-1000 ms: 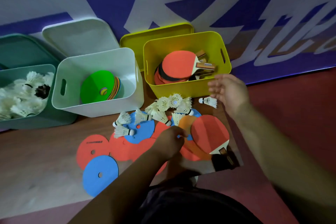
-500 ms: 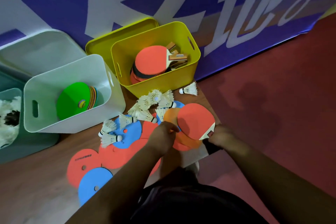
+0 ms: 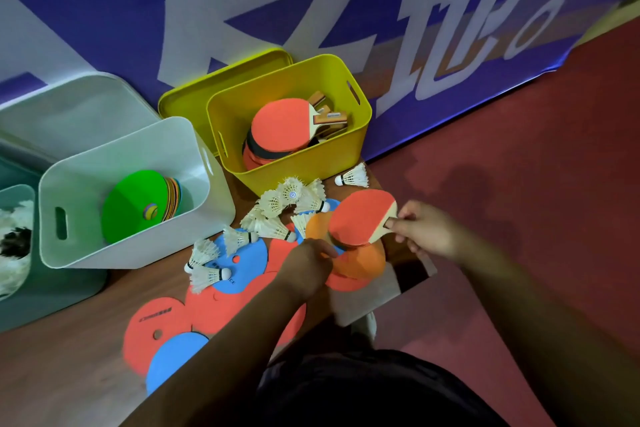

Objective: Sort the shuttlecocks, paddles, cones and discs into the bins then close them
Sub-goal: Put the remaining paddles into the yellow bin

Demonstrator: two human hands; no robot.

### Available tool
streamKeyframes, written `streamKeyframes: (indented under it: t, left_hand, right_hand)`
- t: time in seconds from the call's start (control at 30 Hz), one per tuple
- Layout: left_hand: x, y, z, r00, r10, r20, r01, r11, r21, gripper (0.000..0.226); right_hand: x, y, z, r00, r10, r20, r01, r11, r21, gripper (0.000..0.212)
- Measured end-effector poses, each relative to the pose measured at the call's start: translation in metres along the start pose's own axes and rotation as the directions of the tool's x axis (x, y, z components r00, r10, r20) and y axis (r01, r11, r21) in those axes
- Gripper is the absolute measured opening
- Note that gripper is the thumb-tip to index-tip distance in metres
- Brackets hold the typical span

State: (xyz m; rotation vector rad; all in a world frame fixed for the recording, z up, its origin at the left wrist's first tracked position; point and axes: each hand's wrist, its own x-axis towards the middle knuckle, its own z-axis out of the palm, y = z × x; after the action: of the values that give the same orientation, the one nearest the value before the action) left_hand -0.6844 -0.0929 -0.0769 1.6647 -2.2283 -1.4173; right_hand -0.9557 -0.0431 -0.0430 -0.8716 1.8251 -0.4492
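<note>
The right hand (image 3: 424,230) pinches the handle of a red paddle (image 3: 362,217) with thumb and fingers. The paddle tilts over an orange disc (image 3: 362,262), on the near side of the yellow bin (image 3: 298,166), which has more paddles inside. The left hand (image 3: 306,265) curls its fingers at the orange disc's left edge. It may be pinching it, but that is hard to see. Shuttlecocks (image 3: 287,204) lie on red and blue discs (image 3: 249,270). Further left, the white bin (image 3: 138,253) holds cones (image 3: 138,208).
</note>
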Motion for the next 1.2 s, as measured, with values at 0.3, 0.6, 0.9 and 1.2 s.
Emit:
streamKeyframes:
  t: [0.3,0.6,0.9,1.2]
  left_hand:
    - [-0.017,0.013,-0.020,0.987,0.160,0.015,-0.157,0.979,-0.129,0.015]
    - [-0.069,0.011,-0.083,0.977,0.156,-0.144,-0.204,0.880,-0.429,0.001]
    - [-0.132,-0.019,-0.162,0.905,-0.051,-0.422,-0.195,0.832,-0.520,0.009]
    - [-0.157,-0.043,-0.173,0.823,-0.183,-0.538,-0.217,0.774,-0.594,0.012]
  right_hand:
    - [-0.043,-0.108,-0.041,0.954,-0.264,-0.145,0.274,0.960,0.057,0.015]
    - [-0.037,-0.173,-0.008,0.810,-0.370,-0.456,0.567,0.695,0.443,0.031]
    - [0.022,-0.220,0.044,0.871,-0.301,-0.388,0.483,0.669,0.565,0.017]
    - [0.086,-0.246,0.066,0.948,-0.115,-0.296,0.296,0.658,0.693,0.032]
